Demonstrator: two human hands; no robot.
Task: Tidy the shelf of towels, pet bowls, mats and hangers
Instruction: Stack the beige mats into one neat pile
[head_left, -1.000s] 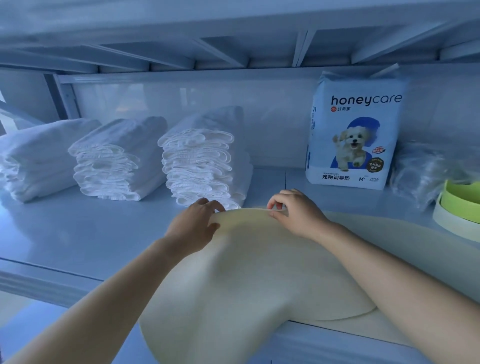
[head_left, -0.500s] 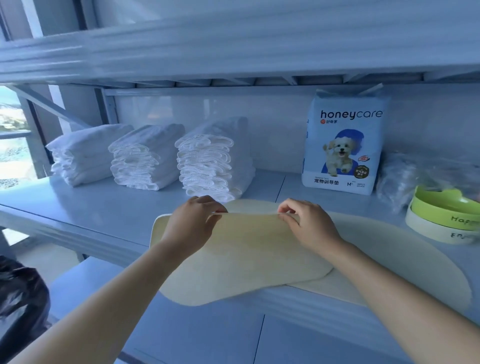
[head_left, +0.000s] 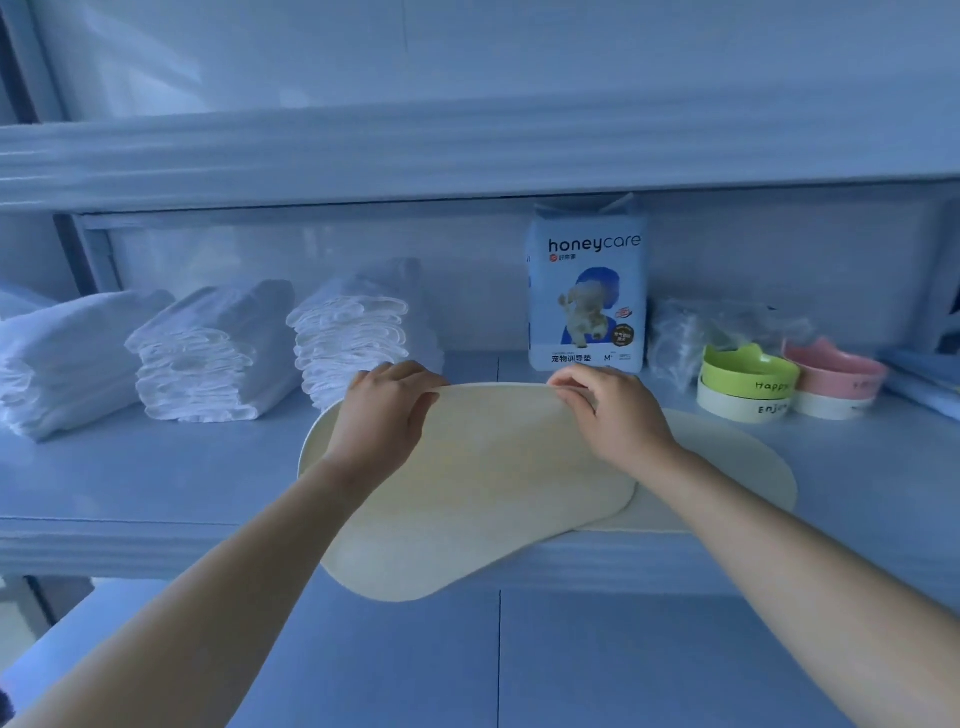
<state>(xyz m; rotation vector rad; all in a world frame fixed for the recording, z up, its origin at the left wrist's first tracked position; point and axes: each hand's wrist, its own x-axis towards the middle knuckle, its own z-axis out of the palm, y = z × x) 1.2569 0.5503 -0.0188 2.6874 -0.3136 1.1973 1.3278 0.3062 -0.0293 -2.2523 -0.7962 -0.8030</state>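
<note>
Both hands pinch the far edge of a cream mat (head_left: 483, 499): the left hand (head_left: 384, 415) at its left part, the right hand (head_left: 613, 415) at its right. The mat lies on the shelf (head_left: 156, 467), its near end hanging over the front edge, overlapping a second mat (head_left: 727, 457) beneath. Three towel stacks (head_left: 208, 353) stand to the left; a honeycare pack (head_left: 587, 301) and stacked pet bowls (head_left: 748, 379) sit behind and to the right.

- Left hand (head_left: 383, 415) and right hand (head_left: 613, 410) pinch the far edge of a cream mat (head_left: 467, 499).
- Towel stacks (head_left: 208, 358) sit left of the grip.
- Pet bowls (head_left: 748, 382) sit right.
</note>
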